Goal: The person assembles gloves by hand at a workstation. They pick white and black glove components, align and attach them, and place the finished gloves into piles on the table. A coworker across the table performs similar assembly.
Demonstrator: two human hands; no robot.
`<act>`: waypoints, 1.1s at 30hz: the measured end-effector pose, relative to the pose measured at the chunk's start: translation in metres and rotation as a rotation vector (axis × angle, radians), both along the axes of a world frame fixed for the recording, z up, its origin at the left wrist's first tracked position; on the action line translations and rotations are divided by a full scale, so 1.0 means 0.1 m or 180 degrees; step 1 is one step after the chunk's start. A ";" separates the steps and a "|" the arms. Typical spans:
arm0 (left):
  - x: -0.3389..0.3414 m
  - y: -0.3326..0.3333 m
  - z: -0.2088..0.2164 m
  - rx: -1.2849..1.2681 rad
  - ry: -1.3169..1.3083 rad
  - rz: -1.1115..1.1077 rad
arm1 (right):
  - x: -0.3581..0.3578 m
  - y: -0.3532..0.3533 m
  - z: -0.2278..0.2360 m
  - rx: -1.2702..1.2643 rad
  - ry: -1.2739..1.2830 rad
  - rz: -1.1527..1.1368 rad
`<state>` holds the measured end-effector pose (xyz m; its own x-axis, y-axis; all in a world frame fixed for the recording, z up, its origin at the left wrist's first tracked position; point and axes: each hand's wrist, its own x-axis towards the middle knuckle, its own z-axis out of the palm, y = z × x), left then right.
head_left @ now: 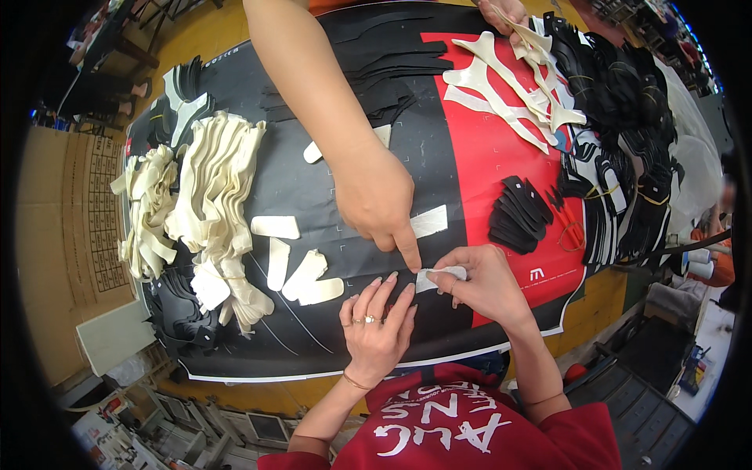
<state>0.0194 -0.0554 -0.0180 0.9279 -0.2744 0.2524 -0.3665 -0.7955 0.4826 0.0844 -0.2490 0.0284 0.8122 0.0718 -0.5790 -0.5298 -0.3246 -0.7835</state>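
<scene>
White fabric strip, on the black part of the mat covering the desk, toward the near edge and just left of the red panel. The right hand's grip is closed on the strip, pinching it between thumb and fingers. The left hand grasps nothing; its fingers are extended over the mat, tips just beside the strip's left end. A co-worker's hand, reaching in from the far edge, points its index finger down at that same end.

A second white strip lies partly behind the pointing finger. Toward the left edge lie loose cream pieces with rounded corners, then a tall wavy stack of cream fabric pieces; black pieces fill the near left corner. Dark strips lie along the far edge. On the red panel are branched cream cutouts, fanned black pieces and red-handled scissors. Another hand touches the cutouts at the far right corner. Bundled black pieces crowd the right edge.
</scene>
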 end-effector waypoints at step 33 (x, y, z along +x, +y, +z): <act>0.04 -0.07 0.05 0.0734 0.0142 -0.0219 | -0.34 -0.06 -0.07 -0.0540 -0.0504 -0.0661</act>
